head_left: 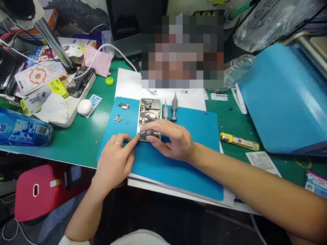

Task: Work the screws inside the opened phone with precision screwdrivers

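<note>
An opened smartphone lies on the blue mat with its circuitry and inner parts exposed. The fingers of my right hand are closed around a grey screwdriver, held over the phone's lower end; its tip is hard to make out. Reaching in from the left, my left hand has its index fingertip at the phone's lower left corner, the other fingers curled. Two more grey screwdrivers stand just right of the phone. Small phone parts and a connector piece lie to its left.
To the right lie a yellow utility knife and a large blue pad. At left are a white box with phone parts, a white earbud-like case, a blue bottle-like pack and a lamp post. A pink cloth lies behind.
</note>
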`<action>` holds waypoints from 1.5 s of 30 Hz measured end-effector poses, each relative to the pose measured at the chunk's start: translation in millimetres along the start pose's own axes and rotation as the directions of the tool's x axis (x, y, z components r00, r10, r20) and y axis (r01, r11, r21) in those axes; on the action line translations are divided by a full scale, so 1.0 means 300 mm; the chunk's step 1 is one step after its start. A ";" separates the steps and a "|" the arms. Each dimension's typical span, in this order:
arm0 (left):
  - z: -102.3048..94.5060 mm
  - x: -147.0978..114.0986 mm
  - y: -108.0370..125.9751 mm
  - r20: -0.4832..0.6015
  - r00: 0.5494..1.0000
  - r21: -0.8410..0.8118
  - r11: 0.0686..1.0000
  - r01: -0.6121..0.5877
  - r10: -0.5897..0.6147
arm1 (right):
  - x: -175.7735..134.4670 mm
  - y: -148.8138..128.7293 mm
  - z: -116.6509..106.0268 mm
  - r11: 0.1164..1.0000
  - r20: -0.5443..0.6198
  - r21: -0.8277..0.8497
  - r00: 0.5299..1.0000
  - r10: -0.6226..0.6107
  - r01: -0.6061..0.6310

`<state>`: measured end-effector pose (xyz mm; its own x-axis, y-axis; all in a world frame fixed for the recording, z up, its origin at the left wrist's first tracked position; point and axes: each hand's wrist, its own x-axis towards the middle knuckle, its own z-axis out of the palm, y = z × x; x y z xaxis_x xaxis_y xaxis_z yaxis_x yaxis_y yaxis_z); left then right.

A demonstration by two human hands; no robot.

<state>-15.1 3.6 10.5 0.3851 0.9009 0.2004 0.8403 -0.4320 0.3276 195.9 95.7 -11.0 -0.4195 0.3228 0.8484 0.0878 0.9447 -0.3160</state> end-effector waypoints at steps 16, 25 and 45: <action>-0.001 -0.004 0.005 -0.009 1.000 0.010 1.000 0.015 -0.015 | 0.002 -0.001 0.003 1.000 -0.023 -0.029 1.000 -0.012 0.012; 0.004 -0.008 0.010 -0.010 1.000 0.038 0.999 0.003 -0.002 | -0.009 -0.002 0.000 1.000 -0.002 0.012 1.000 0.000 0.000; 0.007 -0.012 0.008 -0.021 1.000 0.051 0.999 -0.002 0.003 | -0.008 0.002 -0.003 0.998 -0.020 -0.064 1.000 0.010 -0.011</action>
<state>-13.7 -0.5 8.6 0.3796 0.8983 0.2211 0.8578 -0.4313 0.2794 197.8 95.6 -13.0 -0.4004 0.3333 0.8536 0.1501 0.9428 -0.2977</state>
